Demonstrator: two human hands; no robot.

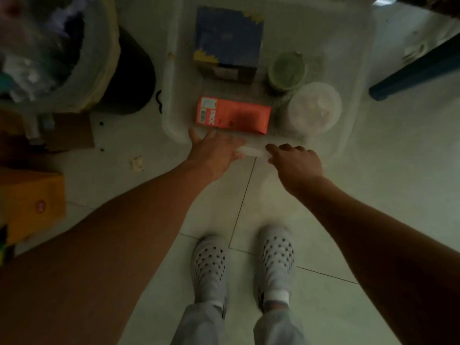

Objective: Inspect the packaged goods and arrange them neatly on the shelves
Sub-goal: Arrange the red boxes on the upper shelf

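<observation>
Boxes and jars sit in a clear bin [171, 95] on the floor [373, 195]. The blue box [229, 33] is far, the orange box [234, 115] is near, and the green-lid jar [286, 69] and white-lid jar [315, 107] are on the right. No shelf shows, so I think the job has only begun and all four must still be checked and put away. On the bin's near rim the left hand [214, 150] lies flat, fingers spread. Just beside it the right hand [296, 160] has bent fingers; it is too blurry to tell if it grips.
</observation>
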